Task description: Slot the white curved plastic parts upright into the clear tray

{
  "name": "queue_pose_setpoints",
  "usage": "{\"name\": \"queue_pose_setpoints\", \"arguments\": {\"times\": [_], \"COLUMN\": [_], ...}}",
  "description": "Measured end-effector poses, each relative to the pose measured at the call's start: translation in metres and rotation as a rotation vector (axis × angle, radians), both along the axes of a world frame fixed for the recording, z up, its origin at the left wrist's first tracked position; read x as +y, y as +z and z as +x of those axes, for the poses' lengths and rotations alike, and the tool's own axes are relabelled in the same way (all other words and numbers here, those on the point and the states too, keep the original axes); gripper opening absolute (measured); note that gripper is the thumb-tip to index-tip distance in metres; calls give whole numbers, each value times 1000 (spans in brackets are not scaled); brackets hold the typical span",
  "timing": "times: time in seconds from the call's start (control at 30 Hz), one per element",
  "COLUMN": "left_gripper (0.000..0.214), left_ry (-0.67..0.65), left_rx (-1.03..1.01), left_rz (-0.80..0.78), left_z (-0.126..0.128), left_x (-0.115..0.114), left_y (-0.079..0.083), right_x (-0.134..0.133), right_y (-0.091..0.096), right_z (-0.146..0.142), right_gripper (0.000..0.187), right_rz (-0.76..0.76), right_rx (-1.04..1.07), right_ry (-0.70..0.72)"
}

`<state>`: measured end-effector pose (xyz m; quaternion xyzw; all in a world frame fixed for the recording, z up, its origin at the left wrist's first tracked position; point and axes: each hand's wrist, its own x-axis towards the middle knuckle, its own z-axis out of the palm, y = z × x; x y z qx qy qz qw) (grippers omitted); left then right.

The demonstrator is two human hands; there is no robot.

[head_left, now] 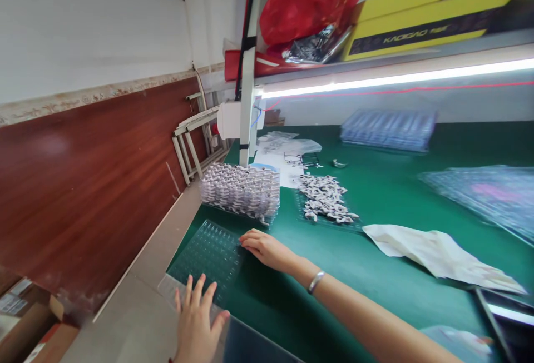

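Note:
An empty clear plastic blister tray (206,252) with rows of small pockets lies at the left end of the green table (375,207). My left hand (196,318) rests on the tray's near edge, fingers spread and flat, holding nothing. My right hand (267,249), a bracelet on its wrist, lies with stretched fingers against the tray's right edge. Just beyond the tray stands a stack of trays filled with small white parts (242,188).
A loose pile of white parts (325,199) sits on a tray mid-table. A crumpled white cloth (438,252) lies to the right. Stacks of clear trays (387,129) stand at the back. A red bag (308,1) and yellow box (421,13) sit on the shelf above.

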<state>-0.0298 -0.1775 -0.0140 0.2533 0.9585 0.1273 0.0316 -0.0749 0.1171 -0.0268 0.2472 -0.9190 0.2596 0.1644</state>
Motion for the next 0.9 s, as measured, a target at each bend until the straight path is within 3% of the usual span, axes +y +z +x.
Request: {"name": "queue_pose_setpoints", "arguments": {"times": [0.2, 0.27, 0.33, 0.47, 0.57, 0.73, 0.9], "left_gripper": [46, 46, 46, 45, 45, 48, 49], "left_ry": [0, 18, 35, 55, 64, -83, -275], "left_rx": [83, 123, 151, 133, 110, 4, -300], "left_rz": [56, 58, 54, 32, 34, 248, 551], "left_z": [-10, -17, -24, -34, -36, -29, -25], "left_x": [1, 6, 13, 29, 35, 55, 119], "left_y": [-18, -26, -31, -31, -25, -4, 22], "right_x": [0, 8, 25, 78, 108, 115, 97], "right_y": [0, -2, -4, -2, 2, 8, 6], "right_z": [11, 16, 19, 24, 26, 29, 50], "right_gripper": [29, 30, 31, 33, 33, 31, 30], "right_rz": [70, 117, 146, 154, 174, 240, 290], "right_rx": [6, -6, -20, -84, -193, -303, -258], "right_ry": [-58, -156, -380, -1021, -1277, -1266, -1136]}}
